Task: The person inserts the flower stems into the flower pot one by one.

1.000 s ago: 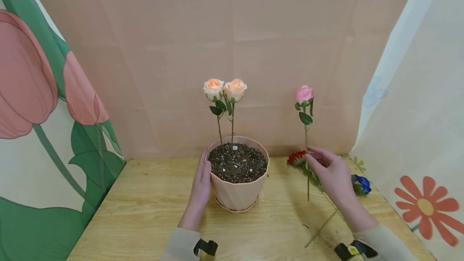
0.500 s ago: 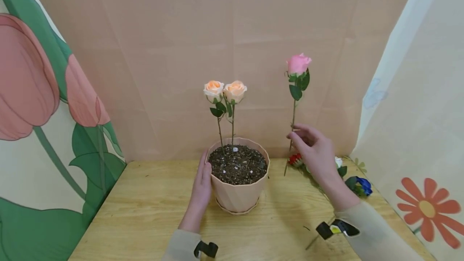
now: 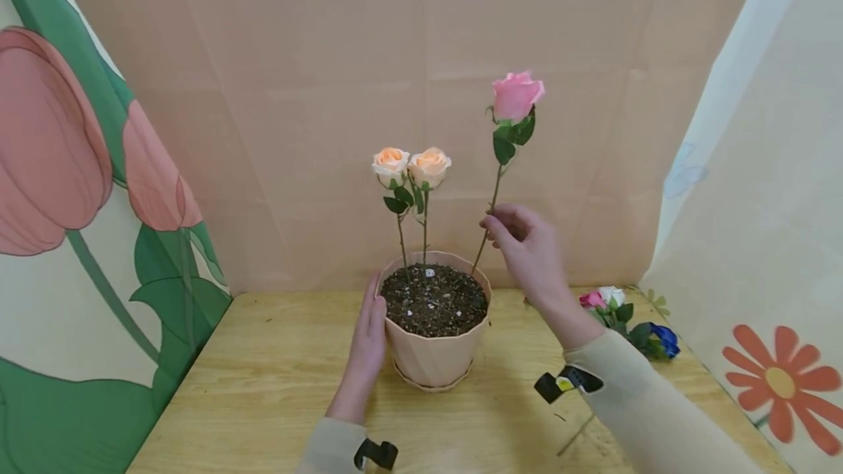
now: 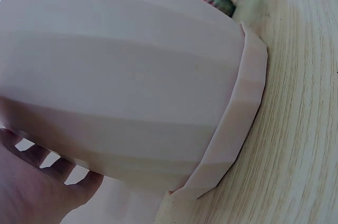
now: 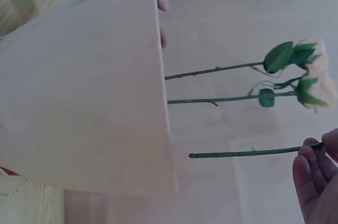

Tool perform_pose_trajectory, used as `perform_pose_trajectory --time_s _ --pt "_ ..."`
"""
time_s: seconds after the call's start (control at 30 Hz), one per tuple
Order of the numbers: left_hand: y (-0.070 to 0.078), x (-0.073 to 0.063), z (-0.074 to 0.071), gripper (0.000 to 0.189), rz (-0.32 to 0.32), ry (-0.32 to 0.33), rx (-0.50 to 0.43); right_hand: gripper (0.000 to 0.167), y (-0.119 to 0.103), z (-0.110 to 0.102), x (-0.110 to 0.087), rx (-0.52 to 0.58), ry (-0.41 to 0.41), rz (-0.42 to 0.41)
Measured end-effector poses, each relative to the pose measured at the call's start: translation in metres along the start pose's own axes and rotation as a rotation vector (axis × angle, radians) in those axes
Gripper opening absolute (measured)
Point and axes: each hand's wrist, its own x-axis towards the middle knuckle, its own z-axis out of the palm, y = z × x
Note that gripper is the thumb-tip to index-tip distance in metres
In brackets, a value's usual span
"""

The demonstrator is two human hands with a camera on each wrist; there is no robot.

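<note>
My right hand (image 3: 535, 254) pinches a pink rose (image 3: 516, 97) by its green stem, holding it tilted with the bloom up and to the right. The stem's lower end (image 5: 193, 155) is bare and hangs just above the pot's rim in the right wrist view. My left hand (image 3: 366, 350) rests along the left side of a pale pink flowerpot (image 3: 431, 357); its fingers (image 4: 60, 168) lie against the pot wall. Dark soil (image 3: 454, 306) fills the pot. Two peach roses (image 3: 391, 167) stand upright in it, towards the back left.
On the wooden table (image 3: 263, 371), several flowers lie at the right: a deep pink bloom (image 3: 593, 301), a white one (image 3: 612, 295) and a blue one (image 3: 665, 340). A loose stem (image 3: 575, 436) reaches towards the front. A saucer (image 3: 433, 388) sits under the pot.
My right hand has lifted the pink rose from beside the other flowers and carried it left and up to the pot's right rim. My left hand has stayed on the pot.
</note>
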Motion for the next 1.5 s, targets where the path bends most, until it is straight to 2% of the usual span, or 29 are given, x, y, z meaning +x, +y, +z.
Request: perform_pose_trajectory --time_s 0.37,0.73,1.5 --pt "-0.004 0.001 0.0 0.057 0.01 0.001 -0.012 0.017 0.025 0.03 0.005 -0.081 -0.044 0.022" --pt "-0.001 0.001 0.001 0.058 -0.009 -0.001 -0.011 0.02 0.039 0.042 0.001 -0.177 -0.079 0.064" --pt "-0.002 0.001 0.003 0.057 0.002 0.005 0.004 0.011 0.059 0.058 -0.01 -0.284 -0.093 -0.049"
